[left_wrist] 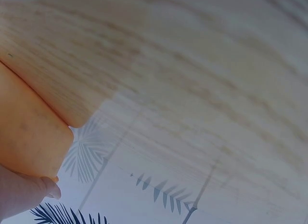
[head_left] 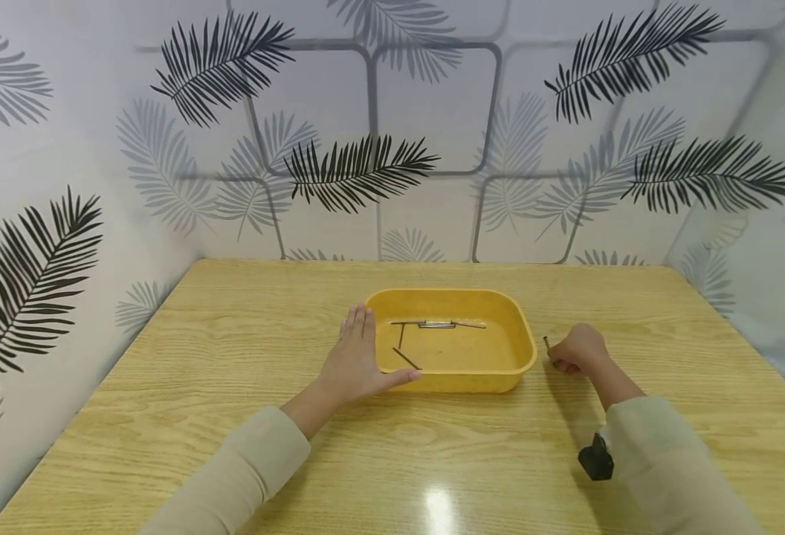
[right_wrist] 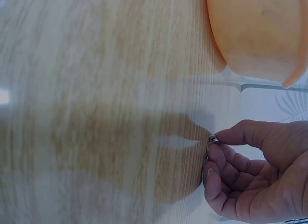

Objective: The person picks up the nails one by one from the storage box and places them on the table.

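Two hands on the wooden desk (head_left: pixel 232 357): left hand (head_left: pixel 359 357) lies flat with fingers straight, palm against the left wall of the yellow tray (head_left: pixel 459 383), thumb along its front edge. Right hand (head_left: pixel 576 349) sits just right of the tray, fingers curled, pinching a small dark metal pin (head_left: pixel 546 343) between thumb and fingertips (right_wrist: pixel 215 151), its lower end touching the desk. Several more thin pins (head_left: pixel 433 325) lie loose on the tray floor, some near the back wall, two toward the front left.
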`<state>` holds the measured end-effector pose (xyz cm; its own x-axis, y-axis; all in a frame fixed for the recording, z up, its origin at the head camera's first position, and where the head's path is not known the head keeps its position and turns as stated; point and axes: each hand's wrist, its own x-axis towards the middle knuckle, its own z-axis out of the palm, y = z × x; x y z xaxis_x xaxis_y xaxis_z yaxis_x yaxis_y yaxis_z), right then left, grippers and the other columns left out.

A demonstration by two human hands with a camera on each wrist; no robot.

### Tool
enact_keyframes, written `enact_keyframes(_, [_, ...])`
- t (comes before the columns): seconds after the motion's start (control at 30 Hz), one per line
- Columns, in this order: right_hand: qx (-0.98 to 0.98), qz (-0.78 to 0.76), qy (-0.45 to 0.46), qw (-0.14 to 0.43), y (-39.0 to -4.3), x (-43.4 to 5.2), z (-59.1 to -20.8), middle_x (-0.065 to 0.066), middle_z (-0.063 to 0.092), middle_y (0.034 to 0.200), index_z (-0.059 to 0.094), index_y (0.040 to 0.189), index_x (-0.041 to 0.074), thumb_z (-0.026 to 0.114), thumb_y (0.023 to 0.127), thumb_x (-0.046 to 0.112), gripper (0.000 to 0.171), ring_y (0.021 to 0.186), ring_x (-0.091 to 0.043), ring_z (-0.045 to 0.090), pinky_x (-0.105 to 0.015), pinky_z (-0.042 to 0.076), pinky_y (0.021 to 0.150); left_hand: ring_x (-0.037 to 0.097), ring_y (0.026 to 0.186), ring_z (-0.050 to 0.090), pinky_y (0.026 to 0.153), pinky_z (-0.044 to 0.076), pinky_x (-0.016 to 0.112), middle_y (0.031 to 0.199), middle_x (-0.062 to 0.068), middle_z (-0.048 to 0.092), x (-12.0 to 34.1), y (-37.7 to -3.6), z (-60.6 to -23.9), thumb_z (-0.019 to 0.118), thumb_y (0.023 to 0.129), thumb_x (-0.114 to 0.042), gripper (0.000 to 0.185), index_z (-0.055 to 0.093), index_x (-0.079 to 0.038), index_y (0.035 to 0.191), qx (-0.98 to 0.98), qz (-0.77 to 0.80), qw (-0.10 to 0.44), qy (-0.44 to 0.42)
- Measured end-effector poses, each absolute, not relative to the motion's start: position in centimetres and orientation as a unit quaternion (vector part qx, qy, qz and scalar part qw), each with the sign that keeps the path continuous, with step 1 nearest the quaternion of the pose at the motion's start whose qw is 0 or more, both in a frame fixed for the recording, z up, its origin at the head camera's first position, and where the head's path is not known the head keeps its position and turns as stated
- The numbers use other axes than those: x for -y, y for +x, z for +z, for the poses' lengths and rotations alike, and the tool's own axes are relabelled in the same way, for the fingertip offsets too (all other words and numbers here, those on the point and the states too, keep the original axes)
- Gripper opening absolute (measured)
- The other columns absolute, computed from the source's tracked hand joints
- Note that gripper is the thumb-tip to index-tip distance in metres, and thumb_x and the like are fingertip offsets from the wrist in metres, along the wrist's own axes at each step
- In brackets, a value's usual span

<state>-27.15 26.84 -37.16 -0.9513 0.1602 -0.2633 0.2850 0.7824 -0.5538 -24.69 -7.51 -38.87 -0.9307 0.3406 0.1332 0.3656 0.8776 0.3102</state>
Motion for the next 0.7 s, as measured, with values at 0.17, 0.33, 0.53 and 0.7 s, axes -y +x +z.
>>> enact_keyframes(0.17, [-0.941,-0.301,0.119,0.102,-27.21,-26.83,-37.27,0.005,0.052,0.041,0.063,0.054,0.001,0.059,0.071,0.007,0.018,0.042,-0.007,0.051,-0.020,0.044,0.042,0.036,0.144,0.002,0.117,0.011,0.045,0.154,0.024,0.003,7.61,-24.73,-38.96,0.054,0.075,-0.073,0.117,0.007,0.007,0.146,0.969,-0.163,0.036,-0.183])
enact_keyframes(0.33, [-0.947,-0.291,0.104,0.092,-27.07,-27.00,-37.24,0.004,0.052,0.041,0.061,0.053,0.001,0.057,0.071,0.007,0.020,0.042,-0.008,0.052,-0.020,0.045,0.043,0.035,0.144,0.001,0.117,0.009,0.045,0.154,0.023,0.001,7.66,-24.77,-39.03,0.052,0.074,-0.075,0.118,0.005,0.007,0.146,0.969,-0.165,0.033,-0.183])
enact_keyframes(0.53, [-0.959,-0.264,0.079,0.066,-26.73,-27.21,-36.93,0.001,0.051,0.042,0.058,0.048,0.003,0.055,0.074,0.009,0.027,0.042,-0.009,0.046,-0.021,0.040,0.043,0.034,0.144,-0.001,0.117,0.009,0.045,0.155,0.023,0.001,7.80,-24.80,-39.01,0.038,0.068,-0.087,0.126,0.005,0.006,0.146,0.967,-0.169,0.029,-0.187])
enact_keyframes(0.7, [-0.965,-0.256,0.054,0.014,-26.79,-27.38,-36.71,-0.007,0.062,0.053,0.063,0.060,-0.004,0.054,0.079,0.011,0.025,0.045,-0.011,0.048,-0.023,0.041,0.045,0.035,0.144,0.001,0.117,0.009,0.045,0.154,0.022,0.000,7.75,-24.81,-38.96,0.042,0.070,-0.084,0.124,0.005,0.006,0.146,0.967,-0.171,0.031,-0.187])
